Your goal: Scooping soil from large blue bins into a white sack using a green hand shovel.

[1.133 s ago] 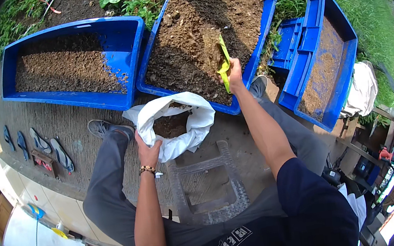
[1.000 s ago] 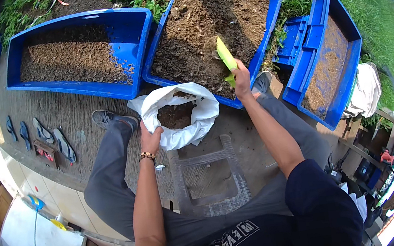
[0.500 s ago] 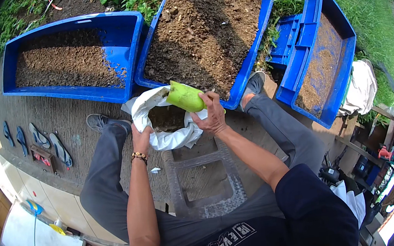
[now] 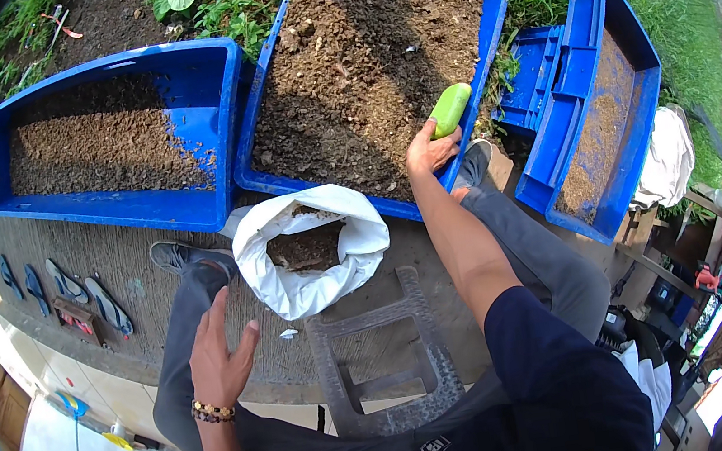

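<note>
My right hand (image 4: 432, 152) is closed around a light-green scoop (image 4: 452, 109), a rounded, trough-like piece. It is over the right front part of the middle blue tub (image 4: 494, 25), just above the loose brown soil-like material (image 4: 359, 71). The scoop's inside is hidden from this angle. My left hand (image 4: 220, 349), a beaded bracelet at its wrist, is raised with fingers apart and holds nothing. Between my knees stands a white sack (image 4: 297, 293) with its rim rolled outward and dark crumbly material (image 4: 306, 246) inside. Neither hand touches the sack.
A second blue tub (image 4: 118, 216) with similar material stands on the left, and a narrower one (image 4: 548, 192) on the right. A dark stool or step frame (image 4: 390, 409) is beneath me. Sandals (image 4: 107, 304) lie at left; grass (image 4: 671, 20) borders the tubs.
My right hand has carried the scoop from over the sack's mouth, right and forward to the middle tub. My left hand has let go of the sack's rim and drawn back toward me.
</note>
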